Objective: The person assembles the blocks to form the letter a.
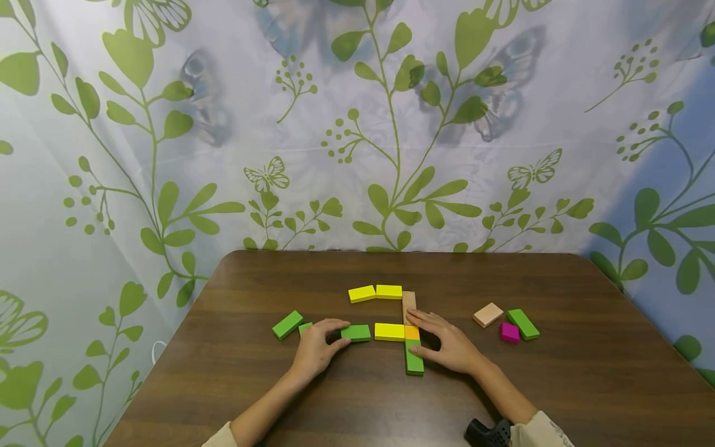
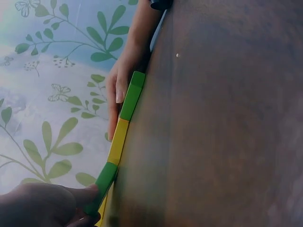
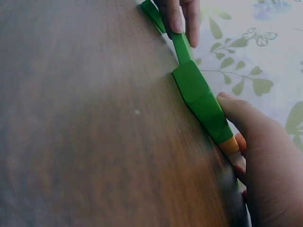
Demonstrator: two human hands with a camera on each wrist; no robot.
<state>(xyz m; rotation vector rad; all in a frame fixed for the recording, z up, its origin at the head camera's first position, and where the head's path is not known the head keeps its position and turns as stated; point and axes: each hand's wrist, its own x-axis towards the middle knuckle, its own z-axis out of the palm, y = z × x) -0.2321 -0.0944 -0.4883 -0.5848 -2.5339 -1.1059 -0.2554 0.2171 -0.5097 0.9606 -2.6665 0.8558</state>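
My left hand (image 1: 316, 352) pinches the left end of a green block (image 1: 357, 334) between thumb and fingers. Just right of that block lies a yellow block (image 1: 389, 332), its far end against a short column. The column runs front to back: a green block (image 1: 414, 360), a small orange block (image 1: 411, 333) and a natural wood block (image 1: 409, 303). My right hand (image 1: 452, 344) lies at the column's right side, fingertips on the wood block and thumb at the green one. In the right wrist view, the thumb (image 3: 232, 105) rests along the green block.
Two yellow blocks (image 1: 388, 292) lie end to end behind. At the left are a green block (image 1: 288, 325) and another partly hidden by my hand. Off to the right lie a wood block (image 1: 488, 315), a magenta block (image 1: 509, 332) and a green block (image 1: 523, 324). A patterned curtain backs the table.
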